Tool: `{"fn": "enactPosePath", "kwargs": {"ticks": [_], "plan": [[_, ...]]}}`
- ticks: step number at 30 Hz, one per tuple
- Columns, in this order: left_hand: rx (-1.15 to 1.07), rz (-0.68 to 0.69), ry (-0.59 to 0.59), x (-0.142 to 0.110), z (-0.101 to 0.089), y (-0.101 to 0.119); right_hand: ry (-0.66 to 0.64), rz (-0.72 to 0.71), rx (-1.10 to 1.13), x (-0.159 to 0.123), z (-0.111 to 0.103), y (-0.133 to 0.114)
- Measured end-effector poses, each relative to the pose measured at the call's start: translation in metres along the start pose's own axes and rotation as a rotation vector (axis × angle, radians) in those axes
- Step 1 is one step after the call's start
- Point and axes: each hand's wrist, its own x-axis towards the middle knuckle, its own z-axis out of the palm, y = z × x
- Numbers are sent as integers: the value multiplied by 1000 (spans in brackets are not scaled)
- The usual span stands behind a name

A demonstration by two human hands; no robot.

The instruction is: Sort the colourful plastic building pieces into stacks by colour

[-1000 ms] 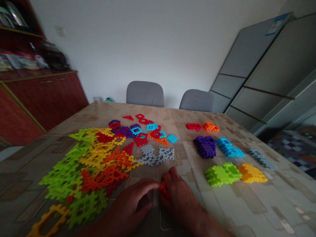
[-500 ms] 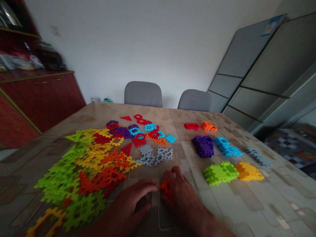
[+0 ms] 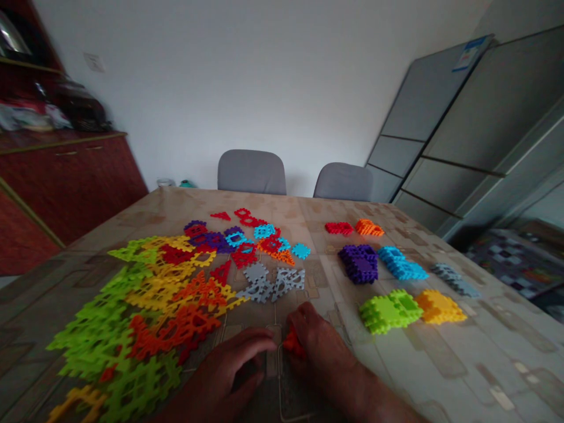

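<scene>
- Right hand (image 3: 315,341): bent over and closed on the red piece (image 3: 293,343); fingers curled over its far and right sides. The fingertips are partly hidden, so the exact contact points cannot be told.
- Red piece: low over the near middle of the table (image 3: 445,364), between the two hands, largely covered by the right hand. Whether it is one piece or several together cannot be told; nor whether it rests on the table.
- Left hand (image 3: 231,364): open, fingers forward and slightly bent, thumb well parted from them. Fingertips point to the red piece, near it but apart.
- Beyond the hands: loose grey pieces (image 3: 288,283), lying flat and partly overlapping.
- Left of the hands: a spread of loose orange pieces (image 3: 176,330), yellow pieces (image 3: 161,286) and green pieces (image 3: 94,329), overlapping.
- Right of the right hand, well apart: green stack (image 3: 390,312), with yellow stack (image 3: 440,307) just beside it.
- Behind these two: purple stack (image 3: 359,264), blue stack (image 3: 402,263) and grey stack (image 3: 455,280).
- Farthest back on that side: red stack (image 3: 338,228) and orange stack (image 3: 369,227).
</scene>
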Motion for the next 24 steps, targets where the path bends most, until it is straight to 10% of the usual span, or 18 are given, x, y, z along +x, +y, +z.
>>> {"fn": "enactPosePath", "kwargs": {"ticks": [19, 24], "plan": [[74, 14, -41, -1, -6, -5, 350, -67, 93, 22, -84, 91], [75, -22, -9, 0, -5, -1, 294, -129, 132, 15, -58, 74]]}}
